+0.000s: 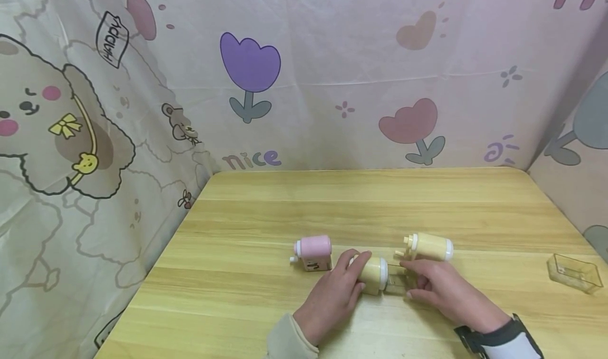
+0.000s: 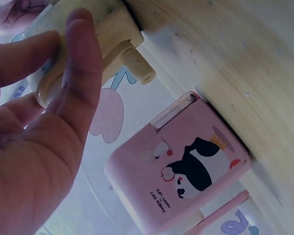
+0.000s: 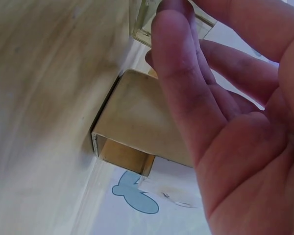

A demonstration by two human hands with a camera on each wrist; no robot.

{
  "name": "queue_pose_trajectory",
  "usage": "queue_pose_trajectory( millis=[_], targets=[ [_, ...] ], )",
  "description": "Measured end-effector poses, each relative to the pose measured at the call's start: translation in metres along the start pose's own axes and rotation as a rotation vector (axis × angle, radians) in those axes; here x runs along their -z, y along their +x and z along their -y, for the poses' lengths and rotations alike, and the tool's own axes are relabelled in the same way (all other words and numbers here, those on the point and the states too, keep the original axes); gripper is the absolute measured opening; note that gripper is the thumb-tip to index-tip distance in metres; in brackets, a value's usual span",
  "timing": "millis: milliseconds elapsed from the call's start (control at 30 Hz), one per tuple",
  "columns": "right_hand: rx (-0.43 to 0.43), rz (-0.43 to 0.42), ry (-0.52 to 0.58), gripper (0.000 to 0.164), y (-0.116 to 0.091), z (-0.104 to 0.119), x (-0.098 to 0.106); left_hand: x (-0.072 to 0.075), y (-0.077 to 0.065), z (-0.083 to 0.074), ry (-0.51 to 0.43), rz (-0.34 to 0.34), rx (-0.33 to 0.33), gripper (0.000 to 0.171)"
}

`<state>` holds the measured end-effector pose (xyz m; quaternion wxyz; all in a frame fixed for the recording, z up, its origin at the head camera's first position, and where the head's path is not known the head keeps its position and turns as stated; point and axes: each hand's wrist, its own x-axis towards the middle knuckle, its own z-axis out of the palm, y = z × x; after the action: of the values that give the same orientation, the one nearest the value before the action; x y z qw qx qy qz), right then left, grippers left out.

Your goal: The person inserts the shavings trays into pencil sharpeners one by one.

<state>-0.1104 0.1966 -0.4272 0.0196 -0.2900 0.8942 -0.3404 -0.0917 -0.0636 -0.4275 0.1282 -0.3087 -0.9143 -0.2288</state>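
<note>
My left hand (image 1: 332, 290) grips a yellow crank pencil sharpener (image 1: 372, 275) lying on the table, fingers over its top and thumb at the near side. A clear yellowish shavings drawer (image 1: 395, 282) sticks out of its right end. Thumb and index finger of my right hand (image 1: 442, 290) pinch the drawer's outer end. Just behind that hand stands a second yellow pencil sharpener (image 1: 433, 246); its drawer slot (image 3: 125, 157) is vacant in the right wrist view. Left of my left hand stands a pink pencil sharpener (image 1: 316, 252), with a panda print (image 2: 201, 164) in the left wrist view.
Another clear yellowish drawer (image 1: 575, 274) lies by itself near the right edge of the wooden table (image 1: 361, 206). A printed cloth (image 1: 332, 47) hangs behind the table and along its sides.
</note>
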Motion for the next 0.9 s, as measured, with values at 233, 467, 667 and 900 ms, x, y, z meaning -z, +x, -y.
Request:
queue_pose_trajectory(
  millis=[233,467,667,900],
  targets=[
    [-0.004,0.019,0.014,0.06,-0.0002,-0.0009,-0.0003,0.0002,0.0003,-0.0002,0.004,0.01,0.007,0.06],
    [-0.028,0.017,0.042,0.061,-0.0012,-0.0003,0.0018,0.0003,0.0,-0.0006,0.0,0.014,0.016,0.06],
    [-0.038,-0.035,0.023,0.058,-0.001,0.001,0.0027,0.0001,-0.0002,-0.0007,0.001,0.013,0.018,0.061],
    [-0.015,-0.038,0.003,0.059,-0.001,0.001,0.0005,-0.0003,-0.0005,-0.0007,-0.013,0.027,0.034,0.061]
  ],
)
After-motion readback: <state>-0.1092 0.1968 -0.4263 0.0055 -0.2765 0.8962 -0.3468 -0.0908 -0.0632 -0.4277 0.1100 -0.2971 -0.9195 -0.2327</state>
